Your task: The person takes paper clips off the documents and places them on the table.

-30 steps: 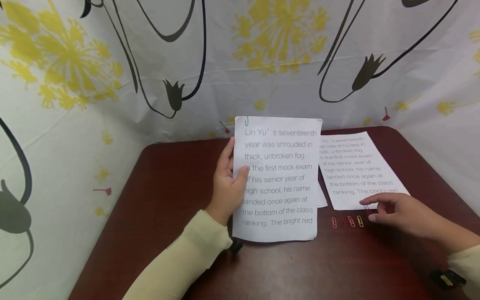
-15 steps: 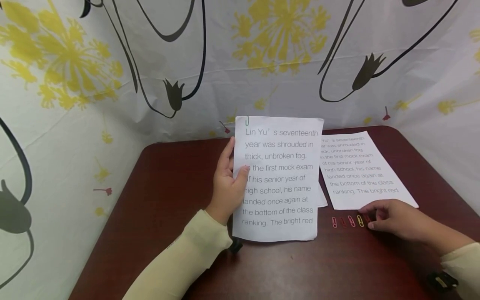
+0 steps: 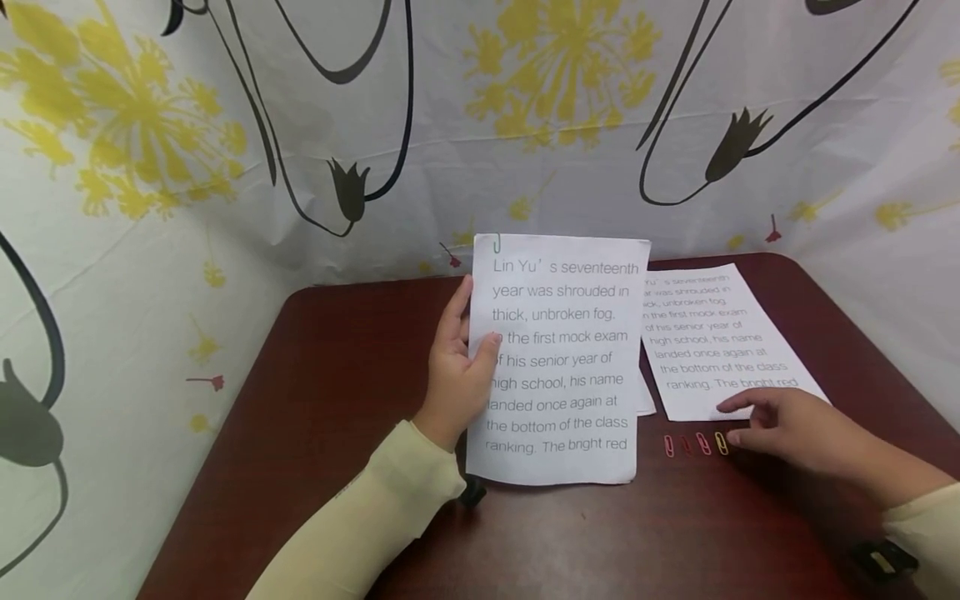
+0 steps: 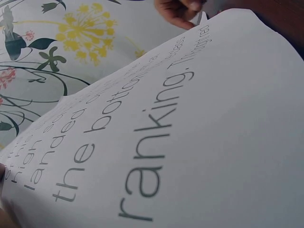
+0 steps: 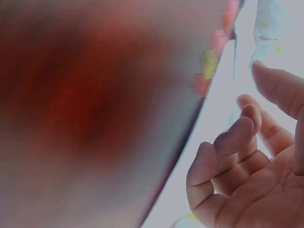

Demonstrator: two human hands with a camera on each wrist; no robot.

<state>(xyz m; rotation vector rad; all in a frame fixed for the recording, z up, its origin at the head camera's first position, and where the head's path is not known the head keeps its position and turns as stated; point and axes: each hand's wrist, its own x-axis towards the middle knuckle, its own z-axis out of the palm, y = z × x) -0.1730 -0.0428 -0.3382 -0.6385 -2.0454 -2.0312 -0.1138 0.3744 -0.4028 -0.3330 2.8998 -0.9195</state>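
My left hand (image 3: 457, 375) grips the left edge of an upright printed sheet of paper (image 3: 555, 367), thumb on its front and fingers behind. A green paper clip (image 3: 497, 243) sits on the sheet's top left corner. My right hand (image 3: 787, 429) hovers at the right end of a row of paper clips, thumb and index finger apart. The row includes a pink clip (image 3: 669, 446), a dark red one (image 3: 686, 446) and a yellow one (image 3: 722, 442). In the right wrist view, a blurred red clip (image 5: 202, 84) lies beyond the yellow one; my thumb hides that spot in the head view.
Another printed sheet (image 3: 720, 350) lies flat on the dark red table (image 3: 360, 375), behind my right hand. A white paper corner (image 3: 645, 400) peeks out behind the held sheet. A flower-patterned cloth (image 3: 420, 125) hangs behind the table.
My right hand dipped to the row's right end, then rose slightly. The red clip seen between its fingers earlier is no longer held there. The held sheet shifted slightly right.
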